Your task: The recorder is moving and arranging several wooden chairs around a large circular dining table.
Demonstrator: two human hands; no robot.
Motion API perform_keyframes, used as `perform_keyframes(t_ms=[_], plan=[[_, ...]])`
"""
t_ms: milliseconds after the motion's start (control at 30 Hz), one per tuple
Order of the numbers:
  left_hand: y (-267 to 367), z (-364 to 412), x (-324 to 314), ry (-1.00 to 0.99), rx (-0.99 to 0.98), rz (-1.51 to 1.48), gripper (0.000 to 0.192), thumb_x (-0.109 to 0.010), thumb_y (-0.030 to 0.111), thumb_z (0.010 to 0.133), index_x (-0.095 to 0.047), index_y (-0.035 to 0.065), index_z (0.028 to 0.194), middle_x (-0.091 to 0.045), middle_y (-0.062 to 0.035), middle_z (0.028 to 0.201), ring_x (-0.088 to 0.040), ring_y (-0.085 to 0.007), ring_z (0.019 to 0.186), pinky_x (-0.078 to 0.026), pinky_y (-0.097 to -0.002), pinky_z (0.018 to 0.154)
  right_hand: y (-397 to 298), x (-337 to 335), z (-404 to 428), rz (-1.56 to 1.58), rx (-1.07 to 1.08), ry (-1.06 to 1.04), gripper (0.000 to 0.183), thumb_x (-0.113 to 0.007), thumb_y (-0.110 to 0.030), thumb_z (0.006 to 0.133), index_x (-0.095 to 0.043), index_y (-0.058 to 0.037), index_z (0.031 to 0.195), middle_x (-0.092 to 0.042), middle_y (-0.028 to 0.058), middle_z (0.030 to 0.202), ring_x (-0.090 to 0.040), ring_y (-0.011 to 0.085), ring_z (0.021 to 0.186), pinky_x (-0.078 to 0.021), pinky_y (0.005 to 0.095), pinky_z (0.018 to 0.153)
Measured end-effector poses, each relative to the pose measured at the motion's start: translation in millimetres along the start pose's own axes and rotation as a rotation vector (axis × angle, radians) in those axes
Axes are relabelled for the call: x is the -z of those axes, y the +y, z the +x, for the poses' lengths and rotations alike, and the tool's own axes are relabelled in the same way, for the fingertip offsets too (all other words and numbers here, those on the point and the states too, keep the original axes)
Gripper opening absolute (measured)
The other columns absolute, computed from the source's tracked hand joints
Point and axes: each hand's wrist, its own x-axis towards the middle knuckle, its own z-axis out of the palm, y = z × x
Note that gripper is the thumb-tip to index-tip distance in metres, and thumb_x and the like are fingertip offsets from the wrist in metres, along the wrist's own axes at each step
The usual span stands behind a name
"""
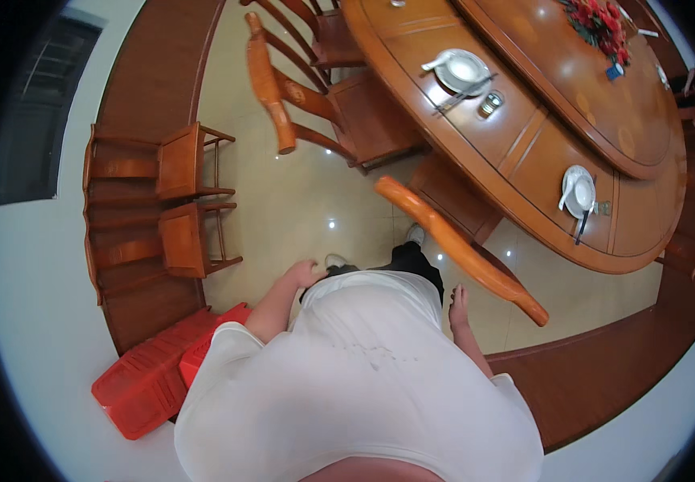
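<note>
My left hand (306,275) hangs beside my hip over the tiled floor, its fingers loosely spread and nothing in it. On the other side, my right hand (459,306) is empty too, seen edge-on near the back rail of a wooden chair (462,247), apart from it. This chair is partly tucked under a round wooden dining table (540,232). On the table's near rim are a white plate with a bowl (580,194), a white spoon, dark chopsticks (582,228) and a small glass (602,208).
A second wooden chair (374,120) stands pulled out ahead. Two more chairs (181,159) line the left wall, with red plastic stools (142,379) behind them. Another place setting (463,69) and red flowers (603,27) are on the table. A person (693,96) is at the far right.
</note>
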Motion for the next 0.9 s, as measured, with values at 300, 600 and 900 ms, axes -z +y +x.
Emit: perform_keyframes(t_ms=[300,600,900], plan=[[-255.6,-68.1,-123.3,0.223,0.382,-0.651,0.062,-0.060,0.053,0.089,-0.067,-0.0048,0.111,-0.069,-0.0263,0.108,-0.067,-0.0347,0.106,-0.051,-0.0421,0.092,-105.8,-132.7,19.6,-0.390,-0.001,-0.114,0.058,-0.048,-0.055,0.098,-0.055,-0.0044,0.126,-0.063,0.0105,0.109,-0.055,0.0188,0.096,-0.0449,0.0349,0.087],[-306.7,-63.1,-125.7,0.185,0.258,-0.592,0.058,-0.061,0.049,0.091,-0.066,-0.0064,0.111,-0.069,-0.0273,0.103,-0.068,-0.0318,0.103,-0.052,-0.0391,0.089,-288.5,-335.6,-29.6,0.092,0.331,-0.405,0.069,-0.062,-0.036,0.098,-0.027,-0.0077,0.151,-0.047,0.0171,0.140,-0.052,0.0247,0.120,-0.0413,0.0381,0.103],[-286.3,65.2,65.7,0.292,0.101,-0.620,0.057,-0.062,0.047,0.092,-0.065,-0.0064,0.112,-0.069,-0.0266,0.104,-0.068,-0.0312,0.102,-0.052,-0.0379,0.089,-378.1,-425.3,10.0,0.202,0.683,-0.068,0.096,-0.072,-0.034,0.086,-0.011,-0.0098,0.157,-0.017,0.0182,0.162,-0.017,0.0314,0.150,-0.0174,0.0437,0.119]])
